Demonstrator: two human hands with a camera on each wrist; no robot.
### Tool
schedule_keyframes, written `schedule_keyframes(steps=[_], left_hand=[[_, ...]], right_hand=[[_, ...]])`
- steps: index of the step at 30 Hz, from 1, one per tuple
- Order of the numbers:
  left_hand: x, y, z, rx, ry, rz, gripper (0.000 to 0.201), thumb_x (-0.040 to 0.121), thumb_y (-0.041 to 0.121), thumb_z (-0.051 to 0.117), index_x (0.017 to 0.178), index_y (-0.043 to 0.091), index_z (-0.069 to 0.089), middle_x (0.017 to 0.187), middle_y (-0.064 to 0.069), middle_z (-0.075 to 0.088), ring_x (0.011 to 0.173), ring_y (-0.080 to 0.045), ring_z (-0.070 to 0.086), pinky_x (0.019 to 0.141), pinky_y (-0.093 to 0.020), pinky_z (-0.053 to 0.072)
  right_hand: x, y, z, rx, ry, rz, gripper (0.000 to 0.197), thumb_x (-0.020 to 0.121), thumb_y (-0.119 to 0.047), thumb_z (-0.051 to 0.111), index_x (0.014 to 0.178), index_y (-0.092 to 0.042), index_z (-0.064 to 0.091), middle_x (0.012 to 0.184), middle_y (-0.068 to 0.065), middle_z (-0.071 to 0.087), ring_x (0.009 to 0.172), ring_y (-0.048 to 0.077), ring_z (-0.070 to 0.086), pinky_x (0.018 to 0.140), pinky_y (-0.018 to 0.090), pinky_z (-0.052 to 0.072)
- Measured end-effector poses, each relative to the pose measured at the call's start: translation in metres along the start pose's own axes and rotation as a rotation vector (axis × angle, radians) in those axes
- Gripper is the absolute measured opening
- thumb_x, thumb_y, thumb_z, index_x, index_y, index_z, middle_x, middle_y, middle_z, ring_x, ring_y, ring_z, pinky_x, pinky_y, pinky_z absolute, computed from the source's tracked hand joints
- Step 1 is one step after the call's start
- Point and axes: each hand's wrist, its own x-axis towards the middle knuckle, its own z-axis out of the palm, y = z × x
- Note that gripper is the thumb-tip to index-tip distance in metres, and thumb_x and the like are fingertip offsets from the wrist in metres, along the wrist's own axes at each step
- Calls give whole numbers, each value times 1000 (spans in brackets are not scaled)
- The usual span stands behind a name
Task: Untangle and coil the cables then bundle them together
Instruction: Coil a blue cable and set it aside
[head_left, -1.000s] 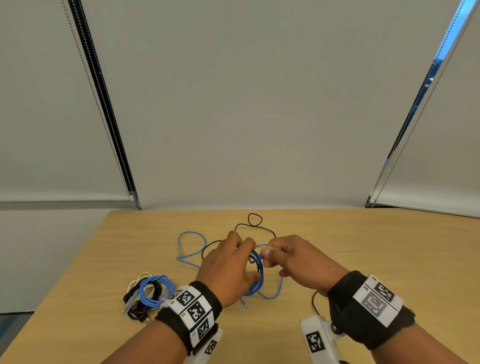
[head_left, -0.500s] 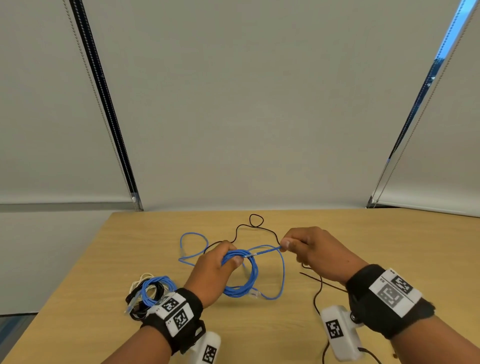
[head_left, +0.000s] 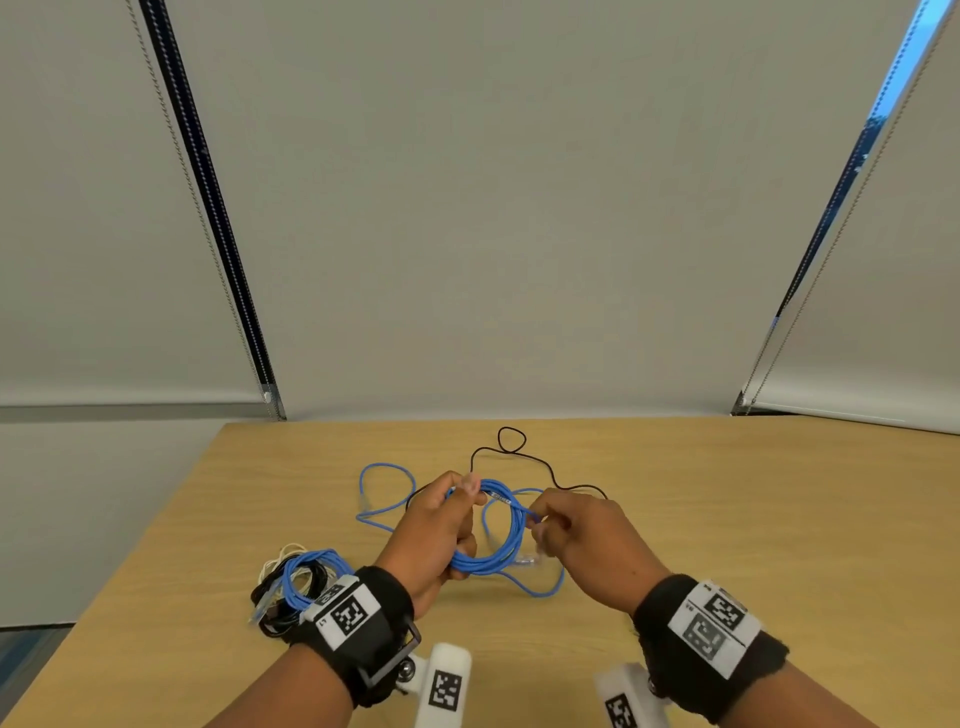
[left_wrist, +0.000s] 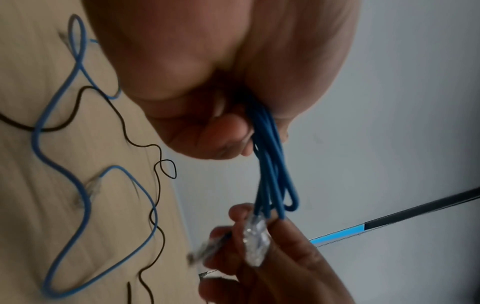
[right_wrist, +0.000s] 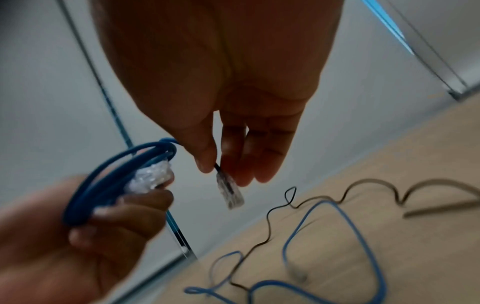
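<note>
Three views of our hands at the near table edge.
Our head camera looks forward and down over the wooden table (head_left: 727, 493) to the far blinds (head_left: 493, 208). Our wrist cameras sit close under each palm, facing the fingers; all three share the blue coil (head_left: 491, 551) (left_wrist: 270, 160) (right_wrist: 109, 176) between left hand (head_left: 434, 530) and right hand (head_left: 587, 545).
</note>
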Motion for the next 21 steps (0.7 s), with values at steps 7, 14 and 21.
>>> schedule_keyframes(steps=[7,14,21], left_hand=[[-4,-3,12,242,72,203,23,102,40,49,86,25,55,55,8,36,48,-17,34,44,-26,32],[9,0,13,375,314,368,22,102,34,52,86,21,56,69,-1,56,60,-13,48,61,-35,42],[5,-9,7,300,177,387,11,103,34,50,107,38,59,70,3,54,59,-14,53,62,-31,47]], right_hand=[[0,-18,6,1156,-66,280,17,102,-4,50,111,3,63,98,23,74,86,31,75,69,37,60],[-11,-33,17,1197,-193,342,38,104,-32,47,120,-7,70,110,13,76,99,24,70,86,43,51],[-8,-35,12,636,-137,159,16,99,-25,60,106,-12,66,100,6,77,91,10,69,76,32,50]])
